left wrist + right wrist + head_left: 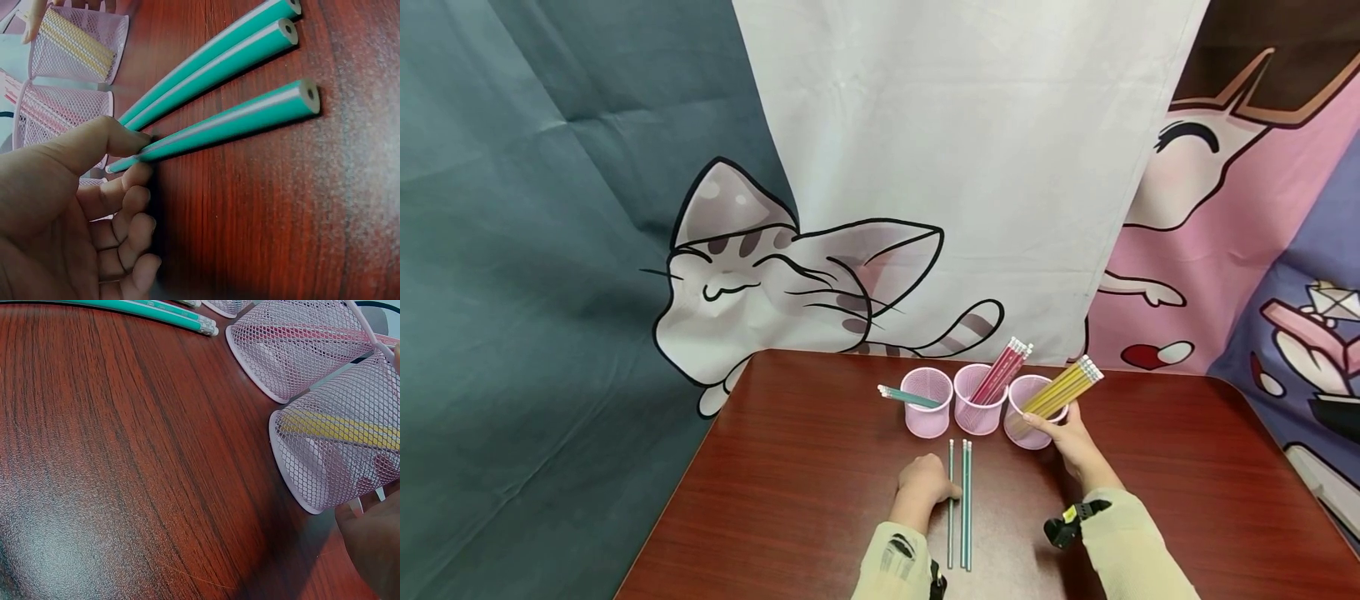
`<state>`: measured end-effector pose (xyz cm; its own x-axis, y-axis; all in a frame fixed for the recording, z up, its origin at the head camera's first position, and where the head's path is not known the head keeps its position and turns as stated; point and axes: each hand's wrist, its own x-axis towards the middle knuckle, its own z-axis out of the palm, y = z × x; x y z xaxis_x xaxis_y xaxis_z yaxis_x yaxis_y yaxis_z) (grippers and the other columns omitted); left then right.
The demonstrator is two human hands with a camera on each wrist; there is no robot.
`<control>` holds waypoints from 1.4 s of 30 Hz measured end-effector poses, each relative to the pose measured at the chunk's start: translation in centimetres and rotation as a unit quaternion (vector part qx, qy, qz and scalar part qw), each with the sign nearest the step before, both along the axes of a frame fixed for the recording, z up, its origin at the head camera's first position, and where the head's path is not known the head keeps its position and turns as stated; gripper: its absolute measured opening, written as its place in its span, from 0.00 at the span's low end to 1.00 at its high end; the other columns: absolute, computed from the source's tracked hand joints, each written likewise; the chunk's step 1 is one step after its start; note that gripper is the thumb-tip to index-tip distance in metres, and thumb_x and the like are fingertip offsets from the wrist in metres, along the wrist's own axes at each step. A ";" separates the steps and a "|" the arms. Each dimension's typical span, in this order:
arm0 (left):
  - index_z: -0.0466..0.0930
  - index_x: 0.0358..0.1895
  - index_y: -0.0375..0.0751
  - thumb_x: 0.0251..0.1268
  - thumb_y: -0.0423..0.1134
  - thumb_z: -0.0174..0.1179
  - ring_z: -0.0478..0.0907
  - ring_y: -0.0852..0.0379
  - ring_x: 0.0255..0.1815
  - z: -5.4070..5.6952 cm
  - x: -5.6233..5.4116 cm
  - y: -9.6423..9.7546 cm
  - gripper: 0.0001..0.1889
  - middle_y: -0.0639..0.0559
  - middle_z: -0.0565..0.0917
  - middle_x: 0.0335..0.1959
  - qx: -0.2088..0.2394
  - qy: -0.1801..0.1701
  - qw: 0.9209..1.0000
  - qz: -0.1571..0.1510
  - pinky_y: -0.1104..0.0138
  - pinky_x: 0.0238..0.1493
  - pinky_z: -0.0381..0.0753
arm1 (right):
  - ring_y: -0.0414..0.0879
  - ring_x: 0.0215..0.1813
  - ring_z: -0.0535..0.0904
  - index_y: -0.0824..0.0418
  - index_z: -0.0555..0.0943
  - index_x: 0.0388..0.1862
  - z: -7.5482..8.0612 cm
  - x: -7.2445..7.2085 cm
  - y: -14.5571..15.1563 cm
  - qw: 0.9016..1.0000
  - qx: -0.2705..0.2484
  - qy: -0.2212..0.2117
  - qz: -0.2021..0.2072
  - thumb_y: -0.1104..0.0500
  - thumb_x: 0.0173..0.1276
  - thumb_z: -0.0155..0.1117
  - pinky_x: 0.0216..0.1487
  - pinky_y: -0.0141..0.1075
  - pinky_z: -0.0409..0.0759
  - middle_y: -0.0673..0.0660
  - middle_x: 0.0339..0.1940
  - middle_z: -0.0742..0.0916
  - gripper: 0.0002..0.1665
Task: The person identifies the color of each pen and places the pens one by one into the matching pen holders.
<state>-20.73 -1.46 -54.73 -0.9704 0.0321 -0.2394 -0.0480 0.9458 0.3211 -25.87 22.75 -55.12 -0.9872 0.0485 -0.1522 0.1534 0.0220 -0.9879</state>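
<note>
My left hand [922,483] pinches a green pencil [237,119] between thumb and forefinger; the pencil lies along the table, its flat end toward me. Two more green pencils [212,72] lie side by side just to its right. At the rightmost pink mesh cup [1032,440], my right hand [1075,442] grips the side, its thumb near the rim. That cup holds a bundle of yellow pencils [1063,388] leaning right. Red pencils [1000,375] stand in the middle mesh cup [977,423]. Green pencils [910,397] lean left in the left mesh cup [927,425].
The three cups stand in a row toward the back of the dark red wooden table [790,483]. A printed cloth with a cartoon cat [760,283] hangs behind the table.
</note>
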 end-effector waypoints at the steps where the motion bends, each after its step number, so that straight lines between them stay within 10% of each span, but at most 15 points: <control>1: 0.79 0.26 0.39 0.37 0.54 0.72 0.77 0.53 0.28 -0.1 0.0 0.0 0.21 0.48 0.81 0.28 0.001 0.000 1.000 0.001 0.59 0.27 0.77 | 0.56 0.68 0.48 0.58 0.38 0.70 0.0 0.0 0.0 1.000 0.001 -0.001 0.000 0.59 0.60 0.66 0.69 0.48 0.43 0.67 0.68 0.53 0.54; 18: 0.74 0.17 0.45 0.37 0.54 0.70 0.75 0.53 0.25 0.0 0.3 -0.7 0.18 0.51 0.78 0.22 0.015 0.004 1.000 -0.009 0.58 0.25 0.74 | 0.56 0.68 0.49 0.59 0.39 0.70 -0.2 -0.1 0.0 1.000 -0.001 0.000 0.000 0.59 0.60 0.66 0.69 0.48 0.43 0.67 0.68 0.54 0.53; 42: 0.73 0.12 0.52 0.41 0.51 0.67 0.68 0.63 0.17 4.5 -0.8 -0.9 0.15 0.62 0.71 0.12 0.095 0.073 0.993 -0.011 0.67 0.20 0.66 | 0.55 0.66 0.51 0.60 0.40 0.69 -0.3 -0.2 -0.1 1.000 0.005 0.005 -0.003 0.59 0.60 0.66 0.68 0.48 0.46 0.66 0.67 0.56 0.51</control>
<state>-21.48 -2.33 -50.23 -0.9929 0.0847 -0.0838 0.0322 0.8682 0.4951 -26.03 22.69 -55.39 -0.9882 0.0550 -0.1427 0.1445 0.0310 -0.9890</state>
